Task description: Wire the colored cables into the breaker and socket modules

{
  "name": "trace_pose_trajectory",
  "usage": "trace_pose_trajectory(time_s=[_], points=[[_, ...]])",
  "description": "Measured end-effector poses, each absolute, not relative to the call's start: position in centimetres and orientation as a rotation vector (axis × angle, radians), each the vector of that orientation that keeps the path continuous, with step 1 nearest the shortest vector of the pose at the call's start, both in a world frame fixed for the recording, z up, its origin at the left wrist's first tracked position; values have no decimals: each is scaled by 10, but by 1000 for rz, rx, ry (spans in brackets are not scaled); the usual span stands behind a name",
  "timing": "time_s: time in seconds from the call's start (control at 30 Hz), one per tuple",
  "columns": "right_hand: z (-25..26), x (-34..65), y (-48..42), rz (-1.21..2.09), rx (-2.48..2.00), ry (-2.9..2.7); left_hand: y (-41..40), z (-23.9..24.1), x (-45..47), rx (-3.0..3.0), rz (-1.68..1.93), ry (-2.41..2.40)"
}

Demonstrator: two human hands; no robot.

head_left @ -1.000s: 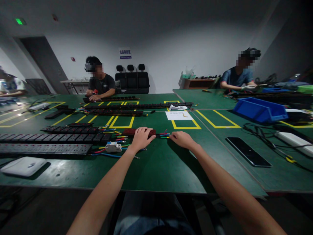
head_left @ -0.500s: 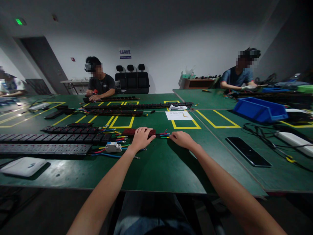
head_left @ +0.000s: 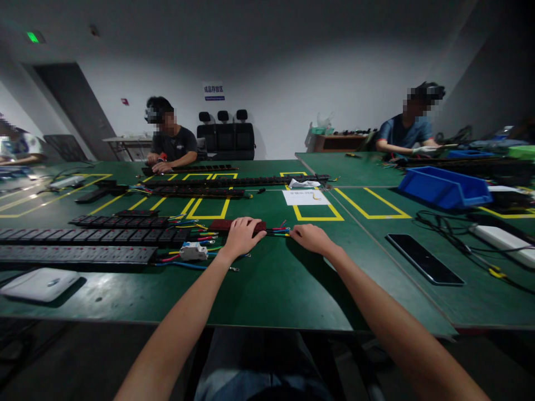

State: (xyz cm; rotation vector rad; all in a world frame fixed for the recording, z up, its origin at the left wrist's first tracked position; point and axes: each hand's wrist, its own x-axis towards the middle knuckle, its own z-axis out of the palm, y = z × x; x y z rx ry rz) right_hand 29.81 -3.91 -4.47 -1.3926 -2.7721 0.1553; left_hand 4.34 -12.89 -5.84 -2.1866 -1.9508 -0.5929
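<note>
My left hand [head_left: 242, 236] lies over the right end of a dark red strip [head_left: 220, 224] on the green table [head_left: 276, 278], fingers curled down onto it. Coloured wires [head_left: 279, 229] stick out of that end of the strip. My right hand [head_left: 310, 237] rests just right of them, fingertips closed on the wire ends. A small white and blue breaker [head_left: 194, 252] with loose red and blue leads sits just left of my left wrist.
Long black socket strips [head_left: 79, 253] lie in rows at the left, with a white device [head_left: 39, 283] near the front edge. A black phone [head_left: 424, 258], a blue bin [head_left: 445, 188], cables and a white paper sheet [head_left: 306, 196] lie to the right. Other people sit at the far tables.
</note>
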Motion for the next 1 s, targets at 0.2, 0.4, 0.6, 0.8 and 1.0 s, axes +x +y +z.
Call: trace_pose_trajectory(time_s=[0.2,0.4,0.6,0.8,1.0], points=[[-43,298,-41,152,-1396,-2772,-130,-58,44,-2197,-595,-1953],[-41,298,-42,159,-1405,-2777,-129,-57,44,-2199,-600,-1957],[-43,298,-41,132,-1381,-2769,-129,-57,44,-2193,-586,-1963],[-44,298,-40,148,-1400,-2768,-130,-57,44,-2193,-587,-1956],[-43,298,-40,146,-1394,-2769,-130,-57,44,-2197,-596,-1957]])
